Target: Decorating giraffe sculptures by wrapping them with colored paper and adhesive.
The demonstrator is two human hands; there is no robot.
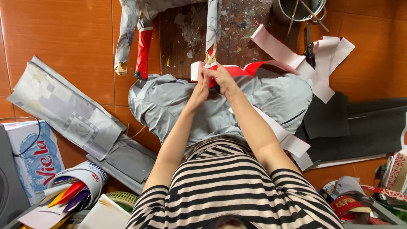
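Orange floor tiles fill the background, and the person sits on them with grey trousers spread over the lap. Both hands meet just above the knees, at the near edge of a paint-spattered brown board. Left hand and right hand touch each other, fingers pinched narrow on a red strip whose white end curls just left of the left hand. From the right hand the strip runs rightward, lying on the trousers. A newspaper-covered figure stands right beyond the fingertips: one leg comes down to the hands, another leg wrapped in red stands further left, apart from them. White zigzag-edged strips cross the floor to the right, with black scissors on them and a metal pot beyond. Dark felt sheets lie at the right, a folded newspaper at the left. Near the left elbow a cup of coloured paper rolls lies tipped.
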